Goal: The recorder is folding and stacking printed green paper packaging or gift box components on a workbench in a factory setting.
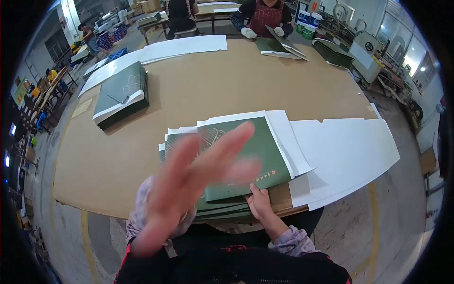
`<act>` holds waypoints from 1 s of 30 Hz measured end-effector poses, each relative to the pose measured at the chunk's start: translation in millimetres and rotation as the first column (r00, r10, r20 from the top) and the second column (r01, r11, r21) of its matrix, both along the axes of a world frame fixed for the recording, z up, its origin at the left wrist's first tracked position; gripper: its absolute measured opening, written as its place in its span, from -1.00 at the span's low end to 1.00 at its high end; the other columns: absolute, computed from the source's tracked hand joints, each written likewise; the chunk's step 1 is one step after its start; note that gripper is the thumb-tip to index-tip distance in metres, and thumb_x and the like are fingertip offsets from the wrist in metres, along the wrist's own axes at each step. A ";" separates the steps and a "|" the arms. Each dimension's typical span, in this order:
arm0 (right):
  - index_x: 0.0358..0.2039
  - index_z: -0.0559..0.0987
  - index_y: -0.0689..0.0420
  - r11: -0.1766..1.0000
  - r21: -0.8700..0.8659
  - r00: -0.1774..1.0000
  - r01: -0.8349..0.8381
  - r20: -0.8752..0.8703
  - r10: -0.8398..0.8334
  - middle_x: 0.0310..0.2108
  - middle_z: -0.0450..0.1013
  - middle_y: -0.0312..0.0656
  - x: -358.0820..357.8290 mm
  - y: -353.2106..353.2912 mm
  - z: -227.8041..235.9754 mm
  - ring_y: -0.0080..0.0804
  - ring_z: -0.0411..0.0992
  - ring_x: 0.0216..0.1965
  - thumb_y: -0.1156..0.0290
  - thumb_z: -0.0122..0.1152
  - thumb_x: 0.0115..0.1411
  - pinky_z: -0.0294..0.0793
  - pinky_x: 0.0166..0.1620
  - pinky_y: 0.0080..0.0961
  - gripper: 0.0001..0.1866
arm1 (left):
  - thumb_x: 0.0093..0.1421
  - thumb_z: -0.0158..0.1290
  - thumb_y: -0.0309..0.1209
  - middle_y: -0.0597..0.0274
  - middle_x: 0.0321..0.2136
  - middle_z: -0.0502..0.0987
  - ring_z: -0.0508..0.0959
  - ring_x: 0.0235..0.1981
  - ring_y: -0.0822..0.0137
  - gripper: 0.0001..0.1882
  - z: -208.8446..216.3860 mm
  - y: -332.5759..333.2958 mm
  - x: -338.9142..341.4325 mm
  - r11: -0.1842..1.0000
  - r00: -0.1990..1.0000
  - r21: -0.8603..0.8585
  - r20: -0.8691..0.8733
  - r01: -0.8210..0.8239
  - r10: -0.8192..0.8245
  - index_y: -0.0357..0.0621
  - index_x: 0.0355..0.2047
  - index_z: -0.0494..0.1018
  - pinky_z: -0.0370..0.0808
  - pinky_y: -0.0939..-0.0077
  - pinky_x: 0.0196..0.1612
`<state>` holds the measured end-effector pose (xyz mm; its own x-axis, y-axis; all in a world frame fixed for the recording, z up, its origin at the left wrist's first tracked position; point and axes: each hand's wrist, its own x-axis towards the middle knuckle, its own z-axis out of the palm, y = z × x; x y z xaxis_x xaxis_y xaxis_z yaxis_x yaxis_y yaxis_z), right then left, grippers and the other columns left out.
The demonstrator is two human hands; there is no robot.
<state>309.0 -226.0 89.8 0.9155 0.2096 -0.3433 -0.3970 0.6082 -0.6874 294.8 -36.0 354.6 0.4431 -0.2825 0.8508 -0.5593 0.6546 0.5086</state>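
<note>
My left hand [187, 177] is raised close to the camera, smeared by motion, with its fingers apart and nothing visible in them. It hides part of a green printed sheet [255, 146] with white margins and pale line drawings. The sheet's lower edge is pinched in my right hand [260, 203], thumb on top and fingers underneath. Beneath it, more green sheets [222, 214] lie in an uneven, overlapping stack at the near table edge. White sheets [350, 144] are spread just to the right of the stack.
The brown table [198, 85] carries a thick pile of green sheets [124, 83] at left, with a small metal tool on top. Long white sheets [184, 49] line its far left edge. Across the table, a gloved person [267, 21] handles a folded green sheet [279, 47]. Machinery [366, 54] stands at right.
</note>
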 end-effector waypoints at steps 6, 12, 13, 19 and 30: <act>0.06 0.29 0.21 0.998 -0.004 0.998 0.061 -0.010 -0.061 0.07 0.31 -0.14 -0.7 14.8 13.6 -0.28 0.33 0.07 0.45 -0.06 0.33 0.32 0.16 -0.19 -0.69 | 0.28 -0.12 0.01 0.08 0.10 0.33 0.27 0.19 -0.14 -0.35 18.2 -31.7 -38.4 0.965 0.992 -0.262 0.109 -0.032 0.062 0.20 0.32 0.01 0.08 -0.16 0.22; 0.09 0.27 0.18 0.999 0.001 0.999 0.034 -0.009 -0.034 0.09 0.30 -0.15 1.9 12.9 4.5 -0.28 0.32 0.09 0.46 -0.06 0.33 0.31 0.18 -0.17 -0.67 | 0.36 -0.25 -0.02 0.42 -0.15 0.58 0.38 0.06 -0.09 -0.54 32.3 -23.5 -31.3 0.932 0.948 -0.266 0.269 0.244 -0.171 0.42 0.25 0.21 0.18 -0.25 0.16; 0.11 0.26 0.16 0.999 -0.001 0.999 0.033 -0.019 -0.033 0.10 0.30 -0.17 1.6 14.7 4.9 -0.27 0.32 0.10 0.47 -0.08 0.33 0.31 0.19 -0.17 -0.66 | 0.36 -0.26 -0.01 0.46 -0.18 0.58 0.37 0.07 -0.07 -0.54 32.5 -22.2 -31.7 0.923 0.925 -0.231 0.303 0.307 -0.231 0.40 0.25 0.22 0.21 -0.23 0.15; 0.07 0.28 0.19 0.999 -0.009 0.999 0.035 0.009 -0.035 0.07 0.30 -0.14 0.1 13.4 9.3 -0.29 0.32 0.08 0.45 -0.04 0.33 0.34 0.16 -0.21 -0.68 | 0.29 -0.17 0.08 0.25 -0.09 0.51 0.32 0.13 -0.07 -0.40 16.6 -4.3 -33.9 0.998 0.985 -0.050 0.168 -0.027 0.035 0.15 0.26 0.16 0.13 -0.20 0.20; 0.12 0.25 0.20 0.997 -0.057 0.999 0.042 -0.009 -0.043 0.09 0.30 -0.14 -3.7 19.2 13.6 -0.23 0.30 0.12 0.48 -0.08 0.33 0.32 0.20 -0.17 -0.64 | 0.15 0.02 0.14 -0.07 0.30 0.06 -0.04 0.33 -0.20 -0.14 -142.7 100.9 -55.8 -0.492 0.332 0.822 0.567 -0.287 0.754 -0.03 0.32 0.03 -0.04 -0.10 0.29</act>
<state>305.3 -206.8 103.4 0.9196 0.1504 -0.3629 -0.3787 0.5846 -0.7175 239.1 64.9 211.9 0.9927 0.1025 0.0642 0.0837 -0.9653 0.2473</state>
